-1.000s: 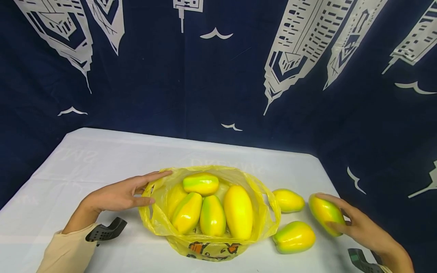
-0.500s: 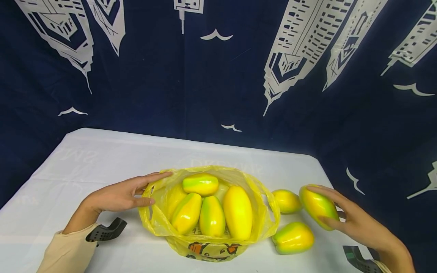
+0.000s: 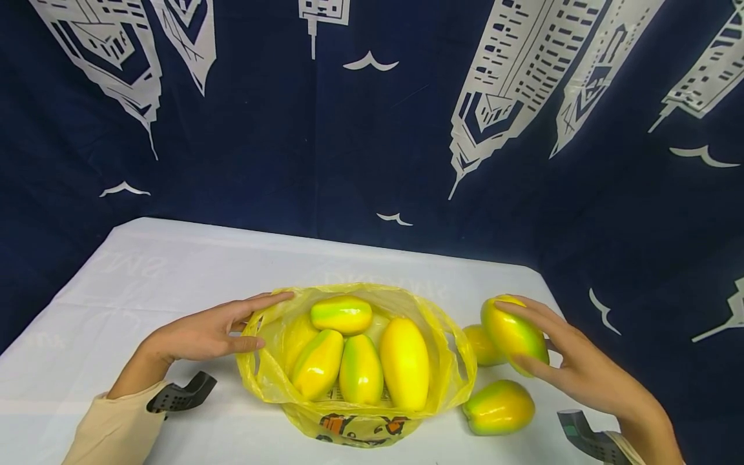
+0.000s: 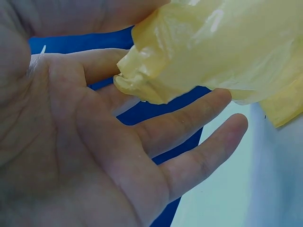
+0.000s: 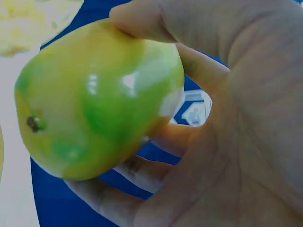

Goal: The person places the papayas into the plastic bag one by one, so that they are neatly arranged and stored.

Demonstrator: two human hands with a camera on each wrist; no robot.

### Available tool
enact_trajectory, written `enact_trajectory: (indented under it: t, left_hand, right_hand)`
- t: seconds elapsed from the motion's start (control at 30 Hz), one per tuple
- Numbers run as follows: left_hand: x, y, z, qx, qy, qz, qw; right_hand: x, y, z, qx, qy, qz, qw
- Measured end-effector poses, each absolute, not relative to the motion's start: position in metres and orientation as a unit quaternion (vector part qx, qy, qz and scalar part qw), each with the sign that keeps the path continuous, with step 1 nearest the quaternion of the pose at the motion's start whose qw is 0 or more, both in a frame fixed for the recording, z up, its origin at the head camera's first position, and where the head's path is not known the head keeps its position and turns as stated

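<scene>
Held fruit [image 3: 511,329] at three o'clock of the yellow bag [image 3: 354,416]!

Right hand [image 3: 581,361], angled from four o'clock, has thumb and fingers curled round it. Left hand [image 3: 194,330], at nine, spreads straight fingers against the bag's rim. And inside, five more fruits [image 3: 404,365]!

Bag [image 3: 354,426], lower centre: thin, crinkled, glossy plastic | Fruit [image 3: 508,329], lower right: smooth, glossy skin | Backdrop [image 3: 314,142], upper frame: matt cloth
</scene>
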State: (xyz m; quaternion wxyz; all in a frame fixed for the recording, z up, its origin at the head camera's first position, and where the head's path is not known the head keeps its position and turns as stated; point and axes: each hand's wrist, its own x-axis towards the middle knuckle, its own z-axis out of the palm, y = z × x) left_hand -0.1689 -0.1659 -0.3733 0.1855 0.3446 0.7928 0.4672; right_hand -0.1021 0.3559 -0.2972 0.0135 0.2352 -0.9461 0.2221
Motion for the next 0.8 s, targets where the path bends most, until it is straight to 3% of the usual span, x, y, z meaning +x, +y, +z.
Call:
enact_trajectory:
  t: [0.8]
  left_hand:
    - [-0.17, -0.166, -0.375, 0.345, 0.791, 0.469, 0.188]
  right_hand:
    - [-0.14, 0.262, -0.299, 0.35, -0.912, 0.211, -0.033]
